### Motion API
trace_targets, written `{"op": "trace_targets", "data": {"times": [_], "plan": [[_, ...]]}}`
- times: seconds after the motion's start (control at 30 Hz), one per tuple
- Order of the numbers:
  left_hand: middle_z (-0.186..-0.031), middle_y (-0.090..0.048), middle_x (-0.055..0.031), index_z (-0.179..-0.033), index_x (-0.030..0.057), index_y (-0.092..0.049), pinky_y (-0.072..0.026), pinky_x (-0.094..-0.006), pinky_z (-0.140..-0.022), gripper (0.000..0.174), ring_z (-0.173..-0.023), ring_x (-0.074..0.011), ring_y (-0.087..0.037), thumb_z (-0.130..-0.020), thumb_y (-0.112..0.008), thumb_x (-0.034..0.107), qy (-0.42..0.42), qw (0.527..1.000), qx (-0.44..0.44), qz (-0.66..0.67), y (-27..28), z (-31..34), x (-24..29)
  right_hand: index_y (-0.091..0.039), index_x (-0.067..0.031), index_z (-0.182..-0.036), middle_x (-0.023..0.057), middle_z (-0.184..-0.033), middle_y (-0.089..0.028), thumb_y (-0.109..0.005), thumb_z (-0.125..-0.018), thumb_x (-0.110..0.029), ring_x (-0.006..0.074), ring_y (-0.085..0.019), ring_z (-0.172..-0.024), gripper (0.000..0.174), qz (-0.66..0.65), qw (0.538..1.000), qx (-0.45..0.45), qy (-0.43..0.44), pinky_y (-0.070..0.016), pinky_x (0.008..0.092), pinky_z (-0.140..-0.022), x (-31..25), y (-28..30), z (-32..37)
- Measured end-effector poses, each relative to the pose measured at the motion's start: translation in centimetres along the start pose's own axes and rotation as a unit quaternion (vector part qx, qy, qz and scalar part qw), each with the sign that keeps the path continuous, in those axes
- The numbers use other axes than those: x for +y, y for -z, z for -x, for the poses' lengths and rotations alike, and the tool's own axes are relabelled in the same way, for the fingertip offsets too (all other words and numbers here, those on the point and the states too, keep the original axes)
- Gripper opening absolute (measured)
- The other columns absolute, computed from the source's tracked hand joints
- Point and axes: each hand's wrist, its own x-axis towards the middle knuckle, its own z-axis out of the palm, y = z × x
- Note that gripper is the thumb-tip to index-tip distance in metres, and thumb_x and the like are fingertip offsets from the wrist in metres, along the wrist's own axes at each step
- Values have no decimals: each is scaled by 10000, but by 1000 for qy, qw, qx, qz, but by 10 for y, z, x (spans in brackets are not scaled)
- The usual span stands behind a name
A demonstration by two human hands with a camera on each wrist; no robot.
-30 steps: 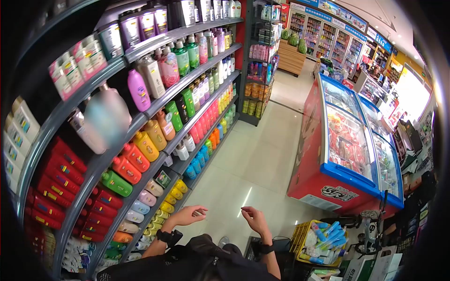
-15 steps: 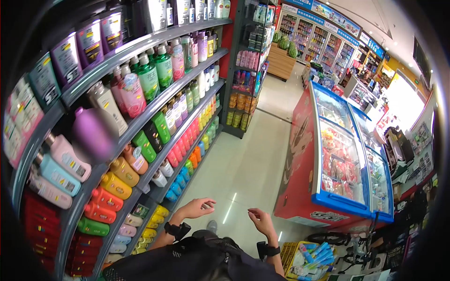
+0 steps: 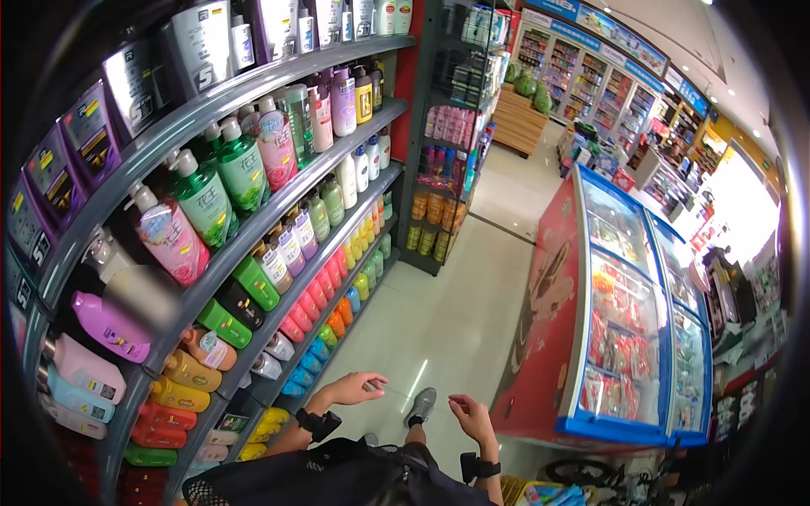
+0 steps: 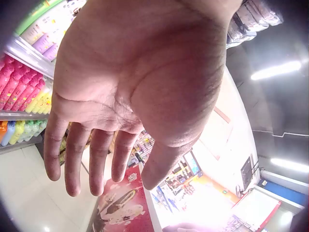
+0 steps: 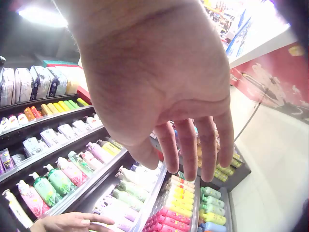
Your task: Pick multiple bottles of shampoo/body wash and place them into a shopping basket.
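While both hands are held over the pale floor (image 3: 447,312), items stand as follows. Left grip (image 3: 350,388): open, fingers loosely extended, nothing held. Right grip (image 3: 472,417): open, likewise unladen. Blue bottles (image 3: 302,374): low on the left shelves (image 3: 295,66), near the left grip, not touching. Yellow bottles (image 3: 266,428): same shelves, nearer the person. Red chest freezer (image 3: 540,354): right side, apart from the right grip. Grey shoe (image 3: 419,406): below, between both.
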Motion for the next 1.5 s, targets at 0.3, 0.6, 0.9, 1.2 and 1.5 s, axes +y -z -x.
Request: {"op": "trace_targets", "data": {"times": [0.3,0.6,0.9,1.2,1.5], "plan": [[-1066,-655,-119,-1211,45,-558,-516,-330,-828,425,-950,-205,-644,-884,-646,302,28,996,87,-20,41,-132,67,-655,-3,-1054,152,-935,-703,-606,-900,-216,264,-695,-888,268,11,995,-31,98,-536,339,-773,-13,110,-177],[-1096,-651,-119,-1229,50,-545,-529,-337,-813,432,-911,-210,-660,-895,-632,310,48,993,102,-44,55,-217,111,-655,0,-1053,153,-920,-703,-602,-900,-211,260,-696,-888,265,-1,992,-62,110,-532,333,-778,-20,175,-280],[-1095,-652,-129,-1228,41,-541,-527,-340,-823,447,-923,-224,-660,-889,-637,317,24,995,94,-19,114,-324,98,-647,22,-1063,140,-930,-703,-607,-902,-175,229,-687,-893,258,-13,992,-85,87,-530,316,-796,-13,191,-375],[-1138,-626,-136,-1258,50,-524,-503,-325,-888,435,-1019,-212,-626,-906,-625,284,0,997,83,11,220,-447,99,-650,-1,-1068,160,-904,-701,-607,-903,-192,262,-693,-899,255,59,991,-65,105,-534,336,-783,-89,213,-515],[-1107,-645,-144,-1230,49,-535,-500,-351,-840,438,-961,-252,-645,-889,-639,304,-31,985,161,48,306,-494,72,-638,6,-1087,155,-933,-701,-609,-904,-181,248,-688,-920,264,90,977,-124,145,-533,327,-800,-151,183,-640]]}}
